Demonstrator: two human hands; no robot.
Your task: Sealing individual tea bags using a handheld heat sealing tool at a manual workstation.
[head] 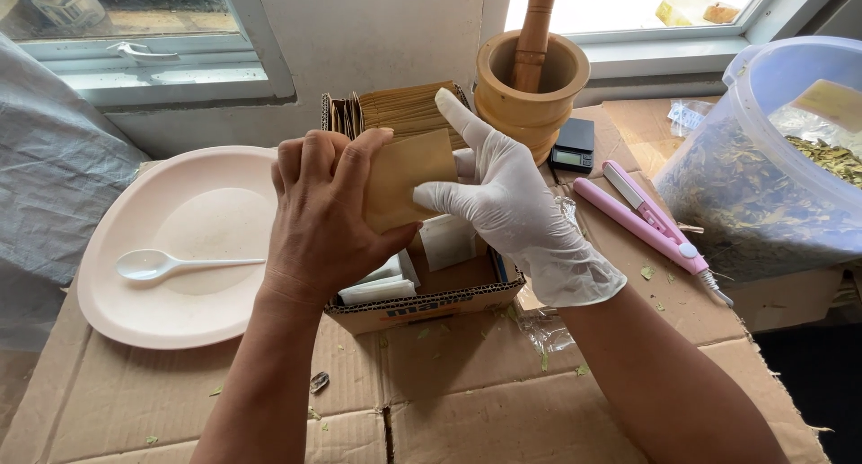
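Small brown paper pouch [409,178] held up between both hands just above the open cardboard box [422,309]; left hand [323,217], bare, curled around the pouch's left edge, fingers [346,163] closed over the front; right hand [503,208], in a white glove, pinching the right edge between thumb and fingers, forefinger pointing up and away from the paper. Behind the pouch, a packed row of brown pouches [404,109] standing upright at the back of the box; lower in the box, a few white sachets [382,284]. To the left, on the cardboard-covered surface [449,410], a pale pink plate [180,248] with a white plastic spoon [166,265] lying in it. To the right, a pink handheld sealer [646,217], a small black scale [573,147], a wooden mortar [530,87] with its pestle [536,24] upright inside, and a large clear tub of dried leaves [772,167] near the edge.

Likely trouble: thin paper tearing or creasing under a tight two-handed pull; the glove slipping on the smooth edge and letting the pouch drop back into the box; leaf crumbs scattered over the surface getting into an opened pouch; an elbow knocking the tub, so close to the right arm.
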